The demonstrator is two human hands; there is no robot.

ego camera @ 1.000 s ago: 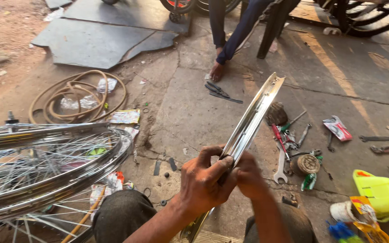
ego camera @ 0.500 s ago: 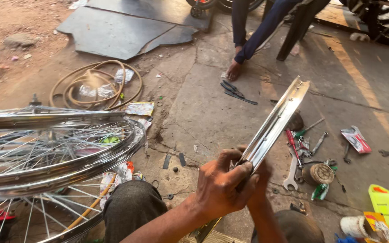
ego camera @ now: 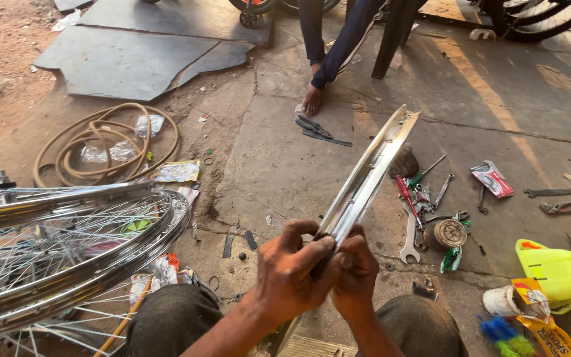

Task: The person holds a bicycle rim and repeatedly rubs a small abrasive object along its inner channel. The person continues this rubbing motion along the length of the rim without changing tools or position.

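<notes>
**Both hands clamped on a bare chrome rim, edge-on to the camera**

Head view. Left hand (ego camera: 293, 268) and right hand (ego camera: 357, 274) meet at the near centre, just above the person's knees. Both are closed around a bare chrome wheel rim (ego camera: 371, 175), gripping it on the same short stretch, so the hands touch each other. Left fingers (ego camera: 312, 248) curl over the rim's upper edge; right fingers are folded tight on its right side. No gap shows between fingers and metal.

The rim is seen nearly edge-on. It runs as a tilted band from the near centre, below the hands, up and to the right, its far end well above the ground. No spokes on it.

Near left: spoked wheels (ego camera: 67, 244) stacked flat, chrome rims bright, spokes crossing. Scraps of wrapper lie at their right edge. Farther left, a coiled tan hose (ego camera: 104, 142) on the dirt, with flat grey slabs (ego camera: 137, 53) beyond it.

Right of the rim, on the concrete floor (ego camera: 279, 158): a scatter of hand tools, among them a open-ended spanner (ego camera: 410, 235), a red-handled screwdriver (ego camera: 406, 192), and a round metal hub-like part (ego camera: 449, 233). Farther right lie pliers (ego camera: 566, 207). Near right corner: a yellow plastic container (ego camera: 556, 271) and a small white tub (ego camera: 500, 301).

Far centre: another person's bare foot (ego camera: 312, 99) and dark trouser legs beside a dark chair leg. Black shears (ego camera: 318, 130) lie just in front of the foot.
</notes>
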